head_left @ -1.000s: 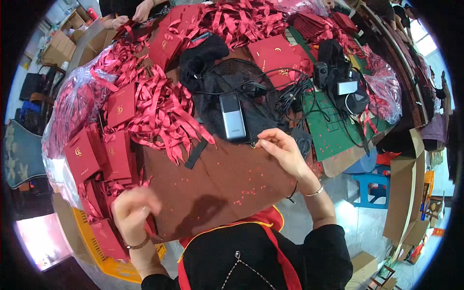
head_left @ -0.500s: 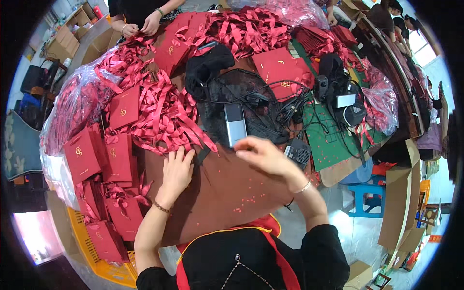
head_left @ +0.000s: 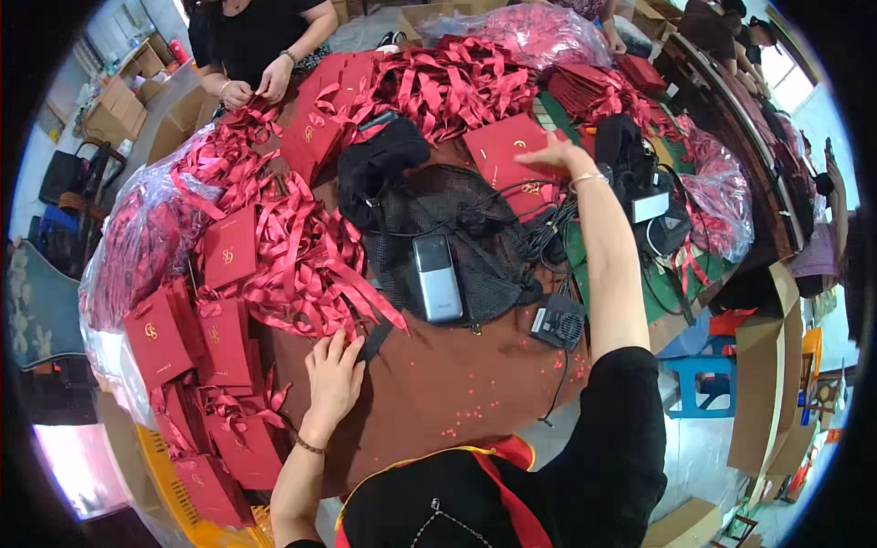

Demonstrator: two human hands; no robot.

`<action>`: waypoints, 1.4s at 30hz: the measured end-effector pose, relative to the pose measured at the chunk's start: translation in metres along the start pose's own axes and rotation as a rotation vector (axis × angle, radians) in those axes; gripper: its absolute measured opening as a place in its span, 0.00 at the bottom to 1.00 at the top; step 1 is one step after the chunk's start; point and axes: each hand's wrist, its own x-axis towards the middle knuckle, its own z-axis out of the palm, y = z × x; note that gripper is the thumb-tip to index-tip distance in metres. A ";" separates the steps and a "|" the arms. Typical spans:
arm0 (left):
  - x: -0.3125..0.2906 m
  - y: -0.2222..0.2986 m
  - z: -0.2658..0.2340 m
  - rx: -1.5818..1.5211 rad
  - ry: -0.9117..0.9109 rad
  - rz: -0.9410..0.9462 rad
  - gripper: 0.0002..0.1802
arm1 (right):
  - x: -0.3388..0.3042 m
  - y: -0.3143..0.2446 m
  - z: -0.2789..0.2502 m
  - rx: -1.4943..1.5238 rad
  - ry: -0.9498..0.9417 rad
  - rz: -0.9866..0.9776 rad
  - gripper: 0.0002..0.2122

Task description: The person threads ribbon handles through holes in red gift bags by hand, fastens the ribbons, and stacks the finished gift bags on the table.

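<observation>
Red bags (head_left: 491, 157) at upper centre lie by the right hand (head_left: 559, 158), fingers open, while I see the left hand (head_left: 332, 379), fingers extended, beside centre-left ribbons (head_left: 297, 265).

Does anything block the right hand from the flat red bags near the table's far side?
Nothing visible does: the right hand is open over the red bags, though contact is unclear. Black cables bunch by their near edge, not between.
</observation>
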 end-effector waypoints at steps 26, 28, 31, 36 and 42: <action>-0.004 0.005 0.025 -0.046 0.132 -0.158 0.19 | -0.039 -0.032 -0.005 -0.010 -0.091 -0.648 0.33; -0.006 0.004 0.028 -0.053 0.145 -0.163 0.19 | -0.046 -0.041 -0.007 -0.001 -0.162 -0.546 0.32; -0.006 0.005 0.029 -0.059 0.155 -0.166 0.19 | -0.019 -0.035 0.005 -0.049 -0.045 -0.608 0.25; -0.004 0.005 0.035 -0.062 0.157 -0.151 0.18 | 0.007 -0.027 0.009 0.159 -0.205 -0.813 0.19; -0.002 0.006 0.032 -0.062 0.170 -0.169 0.17 | -0.030 -0.032 -0.019 0.216 -0.004 -0.896 0.17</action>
